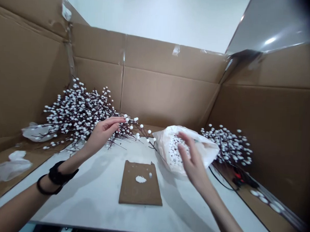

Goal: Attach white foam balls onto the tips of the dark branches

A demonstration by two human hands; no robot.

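Note:
My left hand (106, 129) pinches the tip of a dark branch (143, 131) with white balls along it; the branch slants down to the right toward the bag. Over the opening of a white plastic bag (165, 143) is my right hand (191, 158), its fingers apart and slightly curled, above many small white balls (174, 151). No ball shows between those fingers. On the white table (95, 195), a brown cardboard piece (140, 194) bears a white blob (141, 179) and a small white ball (150, 175).
A large heap of white-berried branches (78, 109) lies at the back left, a smaller bunch (228, 145) at the right. Cardboard walls (168, 92) surround the table. Crumpled plastic (9, 167) lies at the left; a black and red tool (239, 178) and cable at the right.

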